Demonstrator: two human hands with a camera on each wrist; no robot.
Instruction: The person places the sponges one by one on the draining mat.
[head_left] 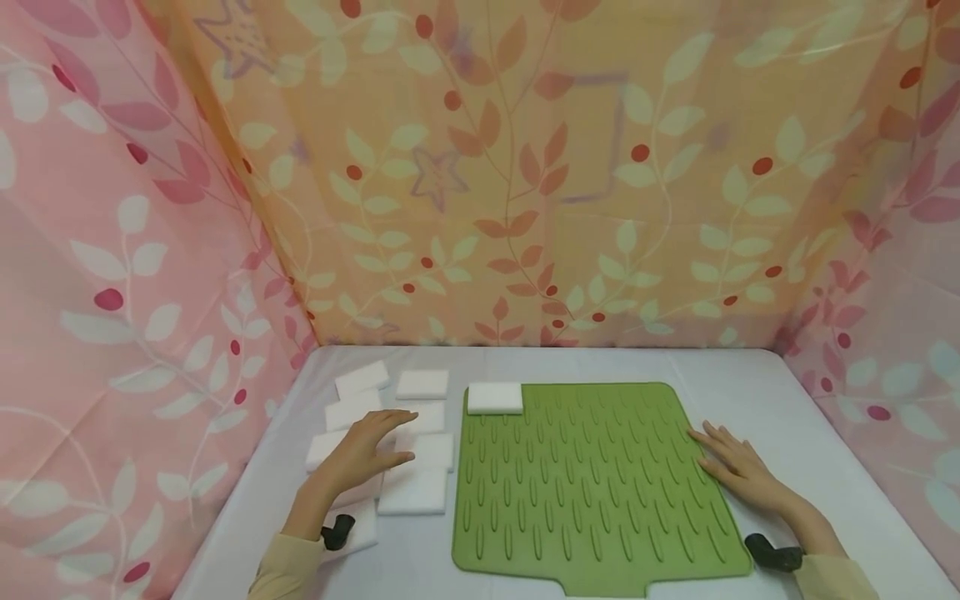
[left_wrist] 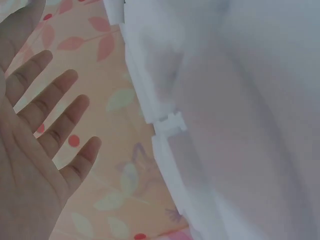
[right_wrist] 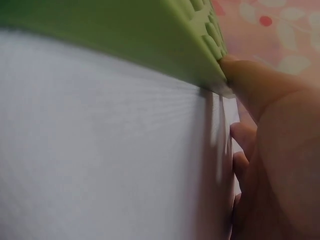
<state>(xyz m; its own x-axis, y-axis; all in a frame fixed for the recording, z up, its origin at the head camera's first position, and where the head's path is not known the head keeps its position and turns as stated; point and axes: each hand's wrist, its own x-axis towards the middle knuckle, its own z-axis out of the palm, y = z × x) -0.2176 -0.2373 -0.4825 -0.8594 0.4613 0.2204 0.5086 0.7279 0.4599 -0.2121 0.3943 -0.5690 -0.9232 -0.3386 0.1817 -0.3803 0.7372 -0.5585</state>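
Observation:
A green ridged mat [head_left: 585, 483] lies flat on the white table, its tab toward the person. One white rectangular block [head_left: 495, 398] sits on the mat's far left corner. My left hand [head_left: 360, 454] hovers over several similar white blocks [head_left: 412, 492] left of the mat; its fingers are spread and hold nothing, as the left wrist view also shows the hand [left_wrist: 35, 135] with fingers apart. At the mat's right edge rests my right hand [head_left: 738, 467], fingers extended. In the right wrist view its thumb [right_wrist: 250, 80] touches the green mat's edge [right_wrist: 200, 65].
The loose blocks lie in two rough columns, some overlapping, such as the one at the far left [head_left: 362, 377]. A flowered curtain [head_left: 525, 208] encloses the table [head_left: 570, 364] at the back and both sides. Each wrist wears a dark strap mount [head_left: 772, 552].

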